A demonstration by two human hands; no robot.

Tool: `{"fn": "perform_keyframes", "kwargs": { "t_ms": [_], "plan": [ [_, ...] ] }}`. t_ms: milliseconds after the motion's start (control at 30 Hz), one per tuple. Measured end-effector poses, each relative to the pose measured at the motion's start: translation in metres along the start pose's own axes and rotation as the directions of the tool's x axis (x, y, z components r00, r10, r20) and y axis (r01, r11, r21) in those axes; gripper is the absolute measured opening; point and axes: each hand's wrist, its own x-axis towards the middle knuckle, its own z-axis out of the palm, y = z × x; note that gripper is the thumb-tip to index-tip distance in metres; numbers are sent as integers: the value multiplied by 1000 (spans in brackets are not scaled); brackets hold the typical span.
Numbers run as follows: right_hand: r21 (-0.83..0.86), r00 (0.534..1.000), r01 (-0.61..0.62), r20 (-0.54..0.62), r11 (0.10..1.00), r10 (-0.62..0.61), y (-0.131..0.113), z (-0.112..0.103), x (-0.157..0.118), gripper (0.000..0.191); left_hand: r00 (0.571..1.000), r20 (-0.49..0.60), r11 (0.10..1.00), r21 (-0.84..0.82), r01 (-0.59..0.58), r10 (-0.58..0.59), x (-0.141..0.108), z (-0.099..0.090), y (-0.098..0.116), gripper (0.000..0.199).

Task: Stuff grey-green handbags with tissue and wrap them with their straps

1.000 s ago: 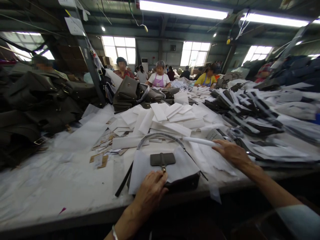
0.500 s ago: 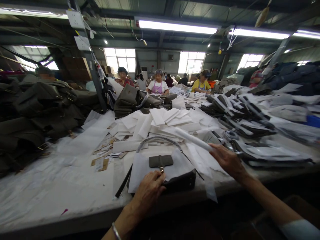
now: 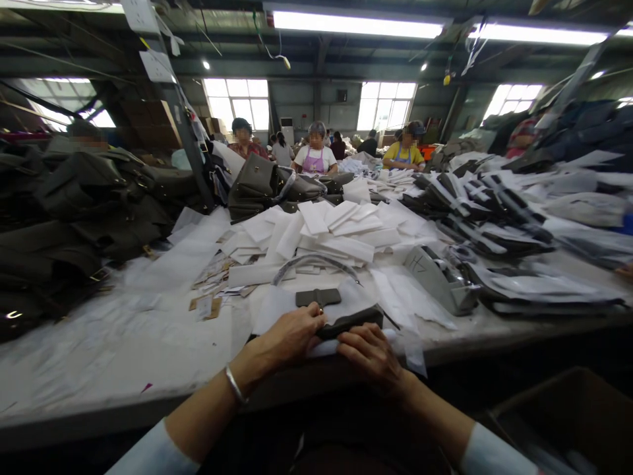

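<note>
A dark grey-green handbag (image 3: 353,321) lies in front of me at the table's near edge, partly covered by thin white sheeting. Its arched handle (image 3: 321,258) is wrapped in clear film. My left hand (image 3: 287,336) is closed at the metal clasp under the small strap tab (image 3: 318,298). Beside it, my right hand (image 3: 373,353) has its fingers curled over the bag's front edge. A white paper sheet (image 3: 322,348) runs along that edge beneath both hands; the right palm hides much of it.
Beyond the bag lies a heap of white paper pieces (image 3: 346,227), with tags (image 3: 208,307) to its left. Wrapped bags (image 3: 539,287) and a grey marked piece (image 3: 435,280) lie right. Dark bags (image 3: 64,218) pile up left. Co-workers (image 3: 314,155) sit across the table.
My right hand has come down and left from beside the bag to its front edge, bringing the white sheet along. My left hand stays at the clasp. The view has shifted slightly.
</note>
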Motion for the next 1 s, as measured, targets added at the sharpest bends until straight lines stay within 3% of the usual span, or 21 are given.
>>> {"fn": "perform_keyframes", "kwargs": {
  "t_ms": [67, 133, 233, 300, 400, 500, 567, 633, 700, 767, 833, 900, 1000],
  "plan": [
    [-36, 997, -57, -50, 998, 55, 1, 14, 0, 26, 998, -6, 994, 87, 63, -63, 2, 1, 8, 28],
    [-48, 989, -116, -100, 992, 111, -2, 22, -2, 25, 990, -56, 976, 169, 138, -131, 4, 15, 14, 36],
    [-20, 986, -137, -101, 990, 134, -7, 17, -1, 20, 962, -214, 946, 240, 218, -167, 6, 52, 16, 35],
    [19, 987, -140, -79, 990, 141, -3, 3, 6, 16, 918, -382, 939, 264, 222, -109, 6, 80, 12, 37],
    [-5, 966, -225, -135, 974, 222, 29, -20, 29, 12, 804, -594, 927, 301, 224, -2, 7, 113, 3, 43],
    [-131, 913, -386, -193, 913, 359, 90, -25, 62, 11, 716, -697, 936, 274, 221, 34, 11, 131, -4, 44],
    [-225, 885, -464, -68, 857, 461, 135, -15, 83, 16, 664, -746, 944, 251, 212, 49, 14, 138, -8, 45],
    [-333, 808, -498, 157, 801, 568, 172, 2, 99, 33, 618, -783, 947, 243, 208, 65, 19, 146, -11, 45],
    [-412, 705, -503, 312, 760, 636, 198, 21, 109, 57, 548, -831, 945, 249, 214, 95, 24, 154, -16, 44],
    [-442, 650, -506, 369, 741, 664, 213, 37, 115, 71, 476, -869, 936, 270, 225, 137, 28, 160, -22, 42],
    [-445, 627, -505, 399, 739, 669, 221, 46, 118, 71, 478, -864, 924, 302, 234, 161, 29, 162, -26, 38],
    [-444, 614, -492, 432, 748, 660, 225, 46, 120, 64, 529, -832, 919, 325, 223, 166, 26, 159, -27, 36],
    [-442, 592, -466, 488, 766, 642, 226, 28, 120, 43, 577, -801, 924, 327, 197, 161, 18, 148, -21, 36]
  ]
}}
